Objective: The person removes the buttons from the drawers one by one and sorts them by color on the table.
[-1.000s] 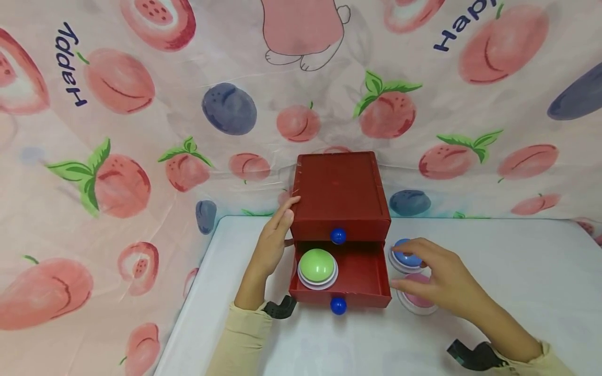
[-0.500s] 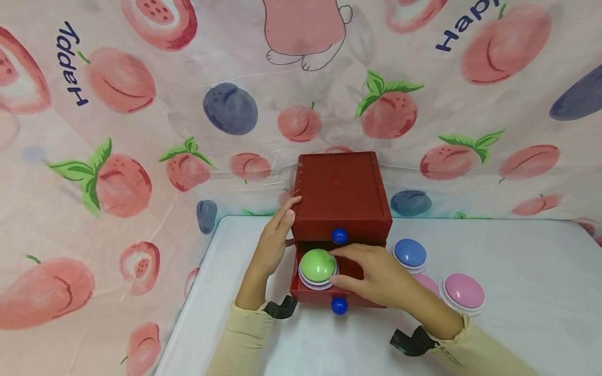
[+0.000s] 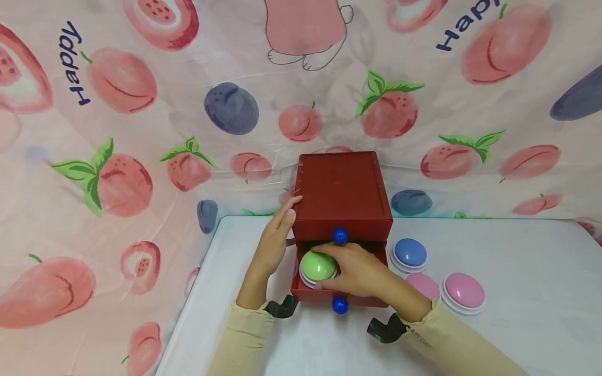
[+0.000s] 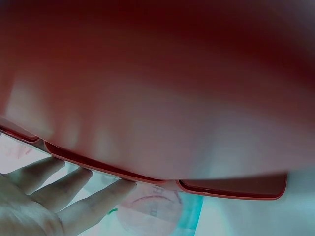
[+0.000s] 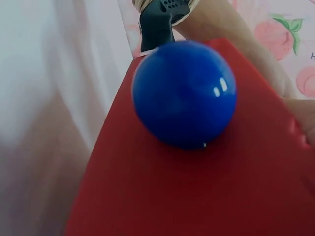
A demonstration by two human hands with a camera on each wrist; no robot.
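A red two-drawer box [image 3: 343, 188] stands on the table with its lower drawer [image 3: 312, 296] pulled out. In the drawer's left part sits a green domed push button [image 3: 316, 266] on a white base. My right hand [image 3: 362, 269] reaches in over the drawer and grips this button, thumb on the near side and fingers on the far side. My left hand [image 3: 271, 245] rests against the box's left side with straight fingers, which the left wrist view shows along the red side wall [image 4: 147, 113]. The lower drawer's blue knob [image 5: 184, 93] looms large in the right wrist view.
Right of the box, a blue push button [image 3: 411, 253] and two pink ones lie on the white table [image 3: 527, 292]; the nearer-in pink button [image 3: 423, 285] is partly hidden by the right arm. A fruit-print cloth [image 3: 263, 104] hangs behind and at the left.
My right hand has moved left from the buttons beside the box into the drawer and closed around the green button. The left hand stays against the box.
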